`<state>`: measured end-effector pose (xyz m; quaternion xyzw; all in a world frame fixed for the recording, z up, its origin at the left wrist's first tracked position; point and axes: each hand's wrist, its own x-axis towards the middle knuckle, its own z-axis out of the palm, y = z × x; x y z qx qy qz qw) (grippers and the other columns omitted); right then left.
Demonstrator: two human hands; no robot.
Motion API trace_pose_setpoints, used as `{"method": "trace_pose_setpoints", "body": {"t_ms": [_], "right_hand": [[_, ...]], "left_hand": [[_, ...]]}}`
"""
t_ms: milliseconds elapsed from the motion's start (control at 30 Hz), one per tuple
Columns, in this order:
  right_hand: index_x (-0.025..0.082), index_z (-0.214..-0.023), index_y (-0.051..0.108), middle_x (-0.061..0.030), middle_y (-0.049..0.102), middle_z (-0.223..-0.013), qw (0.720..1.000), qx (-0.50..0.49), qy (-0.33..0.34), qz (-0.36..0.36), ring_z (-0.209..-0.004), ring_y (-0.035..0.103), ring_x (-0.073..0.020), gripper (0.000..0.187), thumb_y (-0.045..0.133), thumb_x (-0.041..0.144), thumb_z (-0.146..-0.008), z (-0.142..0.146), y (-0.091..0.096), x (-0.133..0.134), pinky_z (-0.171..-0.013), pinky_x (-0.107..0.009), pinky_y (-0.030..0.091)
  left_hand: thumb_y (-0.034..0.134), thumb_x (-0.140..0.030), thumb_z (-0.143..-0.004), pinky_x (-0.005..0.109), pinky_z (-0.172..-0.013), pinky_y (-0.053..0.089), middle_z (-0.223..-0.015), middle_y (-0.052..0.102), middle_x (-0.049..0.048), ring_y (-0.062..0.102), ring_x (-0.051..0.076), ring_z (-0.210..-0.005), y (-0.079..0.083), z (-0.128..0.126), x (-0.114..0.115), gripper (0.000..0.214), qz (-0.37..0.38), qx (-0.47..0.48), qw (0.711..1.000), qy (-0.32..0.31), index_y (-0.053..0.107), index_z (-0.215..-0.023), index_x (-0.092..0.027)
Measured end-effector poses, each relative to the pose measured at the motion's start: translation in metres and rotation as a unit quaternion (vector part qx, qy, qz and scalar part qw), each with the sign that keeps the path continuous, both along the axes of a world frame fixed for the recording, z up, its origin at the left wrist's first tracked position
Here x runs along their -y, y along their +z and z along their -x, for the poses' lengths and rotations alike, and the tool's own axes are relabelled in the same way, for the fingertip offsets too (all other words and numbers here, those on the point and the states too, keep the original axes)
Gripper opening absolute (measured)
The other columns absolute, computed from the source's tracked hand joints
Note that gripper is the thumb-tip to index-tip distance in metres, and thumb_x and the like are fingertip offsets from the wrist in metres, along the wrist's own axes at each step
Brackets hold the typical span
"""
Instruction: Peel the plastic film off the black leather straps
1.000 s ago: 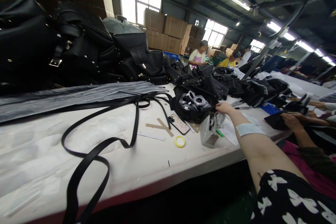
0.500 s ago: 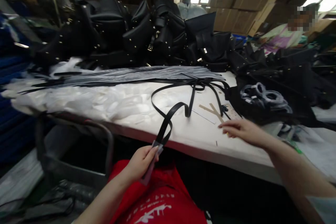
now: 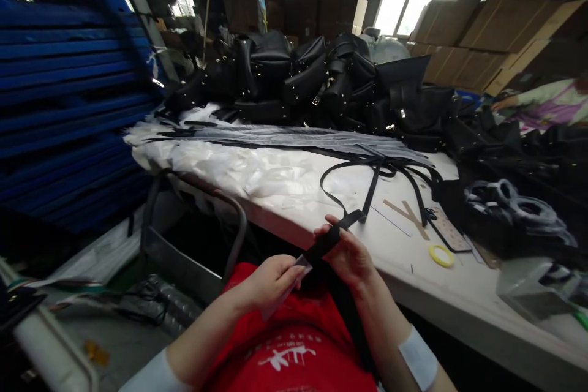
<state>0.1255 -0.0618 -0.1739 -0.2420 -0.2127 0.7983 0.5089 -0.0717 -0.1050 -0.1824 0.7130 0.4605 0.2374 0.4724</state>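
Note:
A long black strap (image 3: pixel 324 244) runs from my lap side up onto the table. Its near end sits in a clear plastic sleeve (image 3: pixel 301 264), which my left hand (image 3: pixel 275 280) pinches between thumb and fingers. My right hand (image 3: pixel 353 260) is close by, its fingers loosely curled around the strap a little further along, some fingertips showing beyond it. The rest of the strap loops over the table (image 3: pixel 294 220) toward other black straps (image 3: pixel 413 180) lying there. Both hands are above my red apron (image 3: pixel 285 343), near the table's front edge.
Plastic-wrapped straps (image 3: pixel 285 135) lie along the table before a heap of black bags (image 3: pixel 340 73). To the right are a yellow ring (image 3: pixel 441 255), a phone (image 3: pixel 448 229), tan strips (image 3: pixel 407 215) and coiled cords (image 3: pixel 519 208). A metal chair (image 3: pixel 193 257) stands left; a co-worker's sleeve (image 3: pixel 546 98) shows far right.
My right hand has come from above the table on the right to the strap beside my left hand. My view has turned left, and the yellow ring now shows on the table.

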Motion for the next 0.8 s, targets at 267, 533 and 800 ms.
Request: {"method": "trace_pose_setpoints", "body": {"t_ms": [267, 533, 800], "right_hand": [[0.018, -0.064, 0.065, -0.0033, 0.065, -0.065, 0.962, 0.201, -0.137, -0.121, -0.075, 0.063, -0.0181, 0.046, 0.067, 0.061, -0.08, 0.017, 0.008, -0.014, -0.081, -0.031, 0.047], [0.016, -0.079, 0.065, -0.001, 0.067, -0.062, 0.978, 0.181, 0.031, -0.1, -0.047, 0.056, -0.0125, 0.041, 0.069, 0.057, -0.078, 0.042, -0.001, 0.003, -0.05, -0.025, 0.045], [0.013, -0.117, 0.059, -0.0123, 0.071, -0.112, 0.994, 0.084, 0.024, 0.073, -0.09, 0.07, -0.0167, 0.039, 0.059, 0.042, -0.091, 0.011, -0.021, -0.029, -0.081, -0.027, 0.054]], "left_hand": [[0.034, -0.061, -0.095, 0.021, -0.051, 0.038, -0.061, 0.054, 0.0005, 0.049, 0.012, -0.053, -0.008, -0.007, -0.006, 0.055, 0.07, 0.111, 0.991, -0.017, 0.058, -0.078, -0.015], [0.049, -0.058, -0.091, 0.018, -0.041, 0.036, -0.052, 0.053, -0.0017, 0.044, 0.007, -0.038, 0.0, -0.015, -0.015, 0.05, 0.204, 0.294, 0.928, 0.105, 0.054, -0.068, -0.015], [0.02, -0.03, -0.106, 0.011, -0.041, 0.034, -0.059, 0.042, -0.0068, 0.035, -0.002, -0.032, 0.026, 0.014, -0.034, 0.043, 0.5, 0.553, 0.65, 0.148, 0.042, -0.072, -0.016]]}}
